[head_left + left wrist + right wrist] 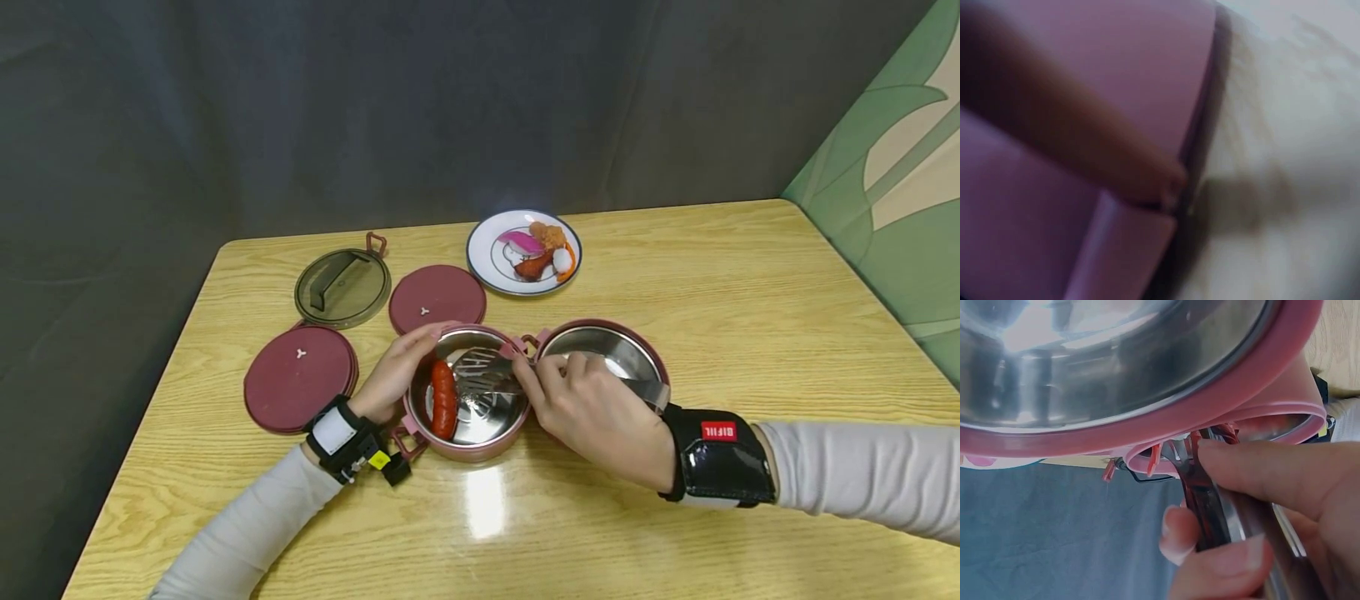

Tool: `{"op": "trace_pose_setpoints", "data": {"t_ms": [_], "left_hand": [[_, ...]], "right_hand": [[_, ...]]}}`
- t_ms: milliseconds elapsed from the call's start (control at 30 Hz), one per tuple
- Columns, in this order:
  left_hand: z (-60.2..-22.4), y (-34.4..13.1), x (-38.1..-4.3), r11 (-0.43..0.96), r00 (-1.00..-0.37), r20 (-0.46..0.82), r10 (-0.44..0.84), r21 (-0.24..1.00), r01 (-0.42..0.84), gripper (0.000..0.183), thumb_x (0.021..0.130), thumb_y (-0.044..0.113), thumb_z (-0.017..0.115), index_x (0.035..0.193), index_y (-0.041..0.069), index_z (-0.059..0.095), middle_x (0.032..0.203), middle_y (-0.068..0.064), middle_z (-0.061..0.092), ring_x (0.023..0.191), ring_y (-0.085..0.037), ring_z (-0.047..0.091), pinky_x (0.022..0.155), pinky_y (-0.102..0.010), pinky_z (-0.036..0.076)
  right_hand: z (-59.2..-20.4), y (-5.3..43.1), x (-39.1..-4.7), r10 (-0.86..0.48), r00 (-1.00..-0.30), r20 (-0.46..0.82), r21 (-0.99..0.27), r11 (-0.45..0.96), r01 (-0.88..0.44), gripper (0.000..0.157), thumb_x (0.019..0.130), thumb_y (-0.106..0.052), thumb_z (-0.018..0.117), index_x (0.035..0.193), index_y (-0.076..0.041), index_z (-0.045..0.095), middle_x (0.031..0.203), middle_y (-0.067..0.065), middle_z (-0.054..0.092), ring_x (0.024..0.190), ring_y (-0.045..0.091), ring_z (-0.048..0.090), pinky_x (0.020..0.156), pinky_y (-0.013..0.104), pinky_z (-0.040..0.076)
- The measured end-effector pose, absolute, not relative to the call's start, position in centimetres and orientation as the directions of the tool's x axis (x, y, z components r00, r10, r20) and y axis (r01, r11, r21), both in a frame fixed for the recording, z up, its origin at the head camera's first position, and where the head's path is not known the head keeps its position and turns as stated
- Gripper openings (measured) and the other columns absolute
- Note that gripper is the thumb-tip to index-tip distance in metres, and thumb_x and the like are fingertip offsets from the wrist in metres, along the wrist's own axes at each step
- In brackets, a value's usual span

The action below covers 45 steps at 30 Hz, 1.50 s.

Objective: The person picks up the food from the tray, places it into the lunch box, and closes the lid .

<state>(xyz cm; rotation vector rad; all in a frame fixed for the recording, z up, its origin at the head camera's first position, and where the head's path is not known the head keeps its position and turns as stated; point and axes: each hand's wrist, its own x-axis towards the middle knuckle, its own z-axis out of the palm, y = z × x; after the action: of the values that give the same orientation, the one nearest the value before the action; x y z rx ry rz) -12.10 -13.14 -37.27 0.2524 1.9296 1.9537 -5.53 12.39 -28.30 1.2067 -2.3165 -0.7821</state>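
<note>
My right hand pinches a pair of metal tongs between thumb and fingers. Their slotted heads reach into the left pink pot, beside a red sausage on the pot's steel floor. The heads and sausage look apart. In the right wrist view, the two arms of the tongs show between thumb and fingertips. My left hand rests against the left side of that pot, its fingers lying along the wall and rim. In the blurred left wrist view, one straight finger touches the pink wall.
A second pink pot stands under my right hand, close against the first. Behind lie a plate of several foods, a round maroon lid and a glass lid. Stacked maroon discs sit at left.
</note>
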Motion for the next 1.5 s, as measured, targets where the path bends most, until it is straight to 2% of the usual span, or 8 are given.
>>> {"op": "trace_pose_setpoints", "data": {"t_ms": [167, 367, 600, 800, 967, 1067, 1233, 1500], "left_hand": [[-37.4, -13.2, -12.1, 0.011, -0.910, -0.137, 0.391, 0.989, -0.144, 0.043, 0.106, 0.026, 0.037, 0.142, 0.005, 0.048, 0.144, -0.014, 0.048, 0.135, -0.027, 0.041, 0.115, -0.044, 0.031], [-37.4, -13.2, -12.1, 0.027, -0.911, -0.150, 0.383, 0.988, -0.151, 0.043, 0.106, 0.026, 0.037, 0.142, 0.004, 0.047, 0.145, -0.015, 0.047, 0.136, -0.027, 0.040, 0.115, -0.045, 0.031], [-37.1, -13.2, -12.0, 0.035, -0.909, -0.171, 0.379, 0.985, -0.171, 0.045, 0.106, 0.028, 0.037, 0.144, 0.004, 0.045, 0.144, -0.016, 0.046, 0.134, -0.028, 0.041, 0.113, -0.045, 0.033], [-37.1, -13.1, -11.9, 0.008, -0.909, -0.165, 0.382, 0.984, -0.175, 0.046, 0.106, 0.026, 0.037, 0.144, 0.002, 0.043, 0.142, -0.020, 0.047, 0.130, -0.030, 0.044, 0.111, -0.045, 0.036], [-37.2, -13.2, -12.0, 0.018, -0.910, -0.158, 0.384, 0.986, -0.164, 0.044, 0.106, 0.027, 0.036, 0.143, 0.004, 0.045, 0.144, -0.016, 0.047, 0.134, -0.027, 0.042, 0.114, -0.044, 0.032], [-37.2, -13.2, -12.0, 0.012, -0.907, -0.163, 0.389, 0.985, -0.172, 0.045, 0.106, 0.027, 0.036, 0.144, 0.004, 0.044, 0.144, -0.016, 0.046, 0.133, -0.028, 0.043, 0.112, -0.044, 0.035], [-37.2, -13.1, -12.0, -0.001, -0.905, -0.153, 0.397, 0.986, -0.168, 0.046, 0.106, 0.028, 0.036, 0.144, 0.003, 0.044, 0.143, -0.017, 0.047, 0.129, -0.025, 0.047, 0.111, -0.041, 0.037], [-37.2, -13.0, -12.1, -0.011, -0.906, -0.146, 0.397, 0.986, -0.163, 0.044, 0.106, 0.028, 0.037, 0.142, 0.004, 0.047, 0.141, -0.016, 0.051, 0.129, -0.024, 0.048, 0.112, -0.040, 0.036]], "right_hand": [[-28.1, 12.2, -5.7, -0.827, -0.553, 0.101, 0.627, 0.485, -0.610, 0.046, 0.089, -0.018, 0.068, 0.132, -0.004, 0.059, 0.079, 0.013, 0.057, 0.051, 0.017, 0.048, 0.042, 0.021, 0.041], [-27.7, 12.1, -6.0, -0.822, -0.560, 0.102, 0.574, 0.509, -0.642, 0.045, 0.088, -0.017, 0.070, 0.130, -0.003, 0.061, 0.080, 0.012, 0.059, 0.053, 0.019, 0.053, 0.044, 0.024, 0.048], [-27.5, 12.1, -6.2, -0.818, -0.566, 0.099, 0.546, 0.521, -0.656, 0.047, 0.086, -0.016, 0.073, 0.130, -0.004, 0.061, 0.079, 0.012, 0.058, 0.054, 0.019, 0.053, 0.045, 0.025, 0.050], [-27.4, 12.1, -6.4, -0.819, -0.567, 0.089, 0.532, 0.520, -0.668, 0.050, 0.084, -0.016, 0.075, 0.130, -0.004, 0.061, 0.086, 0.014, 0.063, 0.056, 0.021, 0.058, 0.048, 0.026, 0.053], [-26.9, 12.2, -6.5, -0.815, -0.572, 0.088, 0.511, 0.530, -0.677, 0.052, 0.082, -0.014, 0.077, 0.131, -0.003, 0.060, 0.099, 0.016, 0.067, 0.060, 0.023, 0.062, 0.051, 0.028, 0.056], [-26.3, 12.2, -6.6, -0.810, -0.577, 0.106, 0.483, 0.549, -0.682, 0.052, 0.082, -0.013, 0.077, 0.130, -0.003, 0.059, 0.101, 0.016, 0.067, 0.062, 0.025, 0.064, 0.052, 0.030, 0.056], [-25.5, 12.5, -6.9, -0.812, -0.563, 0.156, 0.444, 0.567, -0.694, 0.045, 0.082, -0.011, 0.074, 0.125, -0.002, 0.060, 0.090, 0.013, 0.064, 0.058, 0.024, 0.062, 0.047, 0.029, 0.053], [-24.6, 13.4, -7.3, -0.817, -0.558, 0.146, 0.429, 0.560, -0.709, 0.043, 0.078, -0.005, 0.077, 0.116, -0.001, 0.057, 0.085, 0.013, 0.065, 0.060, 0.026, 0.065, 0.057, 0.034, 0.058]]}}
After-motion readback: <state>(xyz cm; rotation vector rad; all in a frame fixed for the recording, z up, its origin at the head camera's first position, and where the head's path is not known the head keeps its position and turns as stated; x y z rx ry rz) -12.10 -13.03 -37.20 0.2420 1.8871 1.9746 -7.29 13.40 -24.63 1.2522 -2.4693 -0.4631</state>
